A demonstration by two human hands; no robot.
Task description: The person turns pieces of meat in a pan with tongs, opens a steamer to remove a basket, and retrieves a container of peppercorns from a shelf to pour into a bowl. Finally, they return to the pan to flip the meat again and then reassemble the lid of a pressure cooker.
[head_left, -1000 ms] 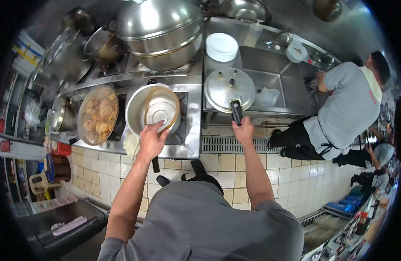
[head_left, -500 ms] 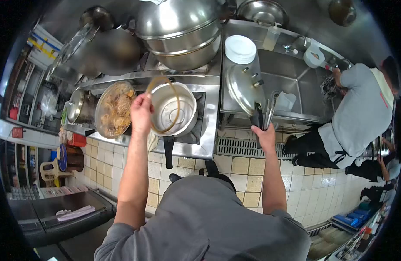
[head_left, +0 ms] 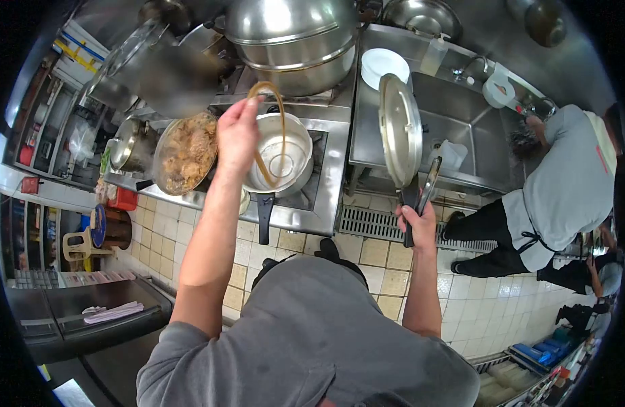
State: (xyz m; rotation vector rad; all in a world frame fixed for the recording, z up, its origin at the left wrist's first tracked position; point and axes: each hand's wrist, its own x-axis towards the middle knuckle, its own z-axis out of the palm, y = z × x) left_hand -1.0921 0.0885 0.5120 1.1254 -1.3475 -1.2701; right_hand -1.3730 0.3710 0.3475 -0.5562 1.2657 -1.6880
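A brown rubber gasket ring (head_left: 283, 139) hangs from my left hand (head_left: 238, 132), pinched in its closed fingers. Below it, an open pressure cooker pot (head_left: 302, 146) sits on the stove with its black handle (head_left: 264, 218) toward me. My right hand (head_left: 418, 225) is closed round the black handle of the pressure cooker lid (head_left: 400, 132). That lid is tilted up on edge, its pale underside partly turned to the left. Metal tongs (head_left: 432, 178) stick up from the same hand beside the handle.
Left of the pot, a pan holds browned meat (head_left: 187, 152). A large steamer (head_left: 292, 61) stands behind. White plates (head_left: 385, 66) and a soap bottle (head_left: 434, 54) are by the sink (head_left: 445, 102). A co-worker (head_left: 563, 169) stands at the sink's right end.
The lid has turned from showing its outer top to showing its underside. The gasket ring has turned more edge-on, and my left hand has risen slightly.
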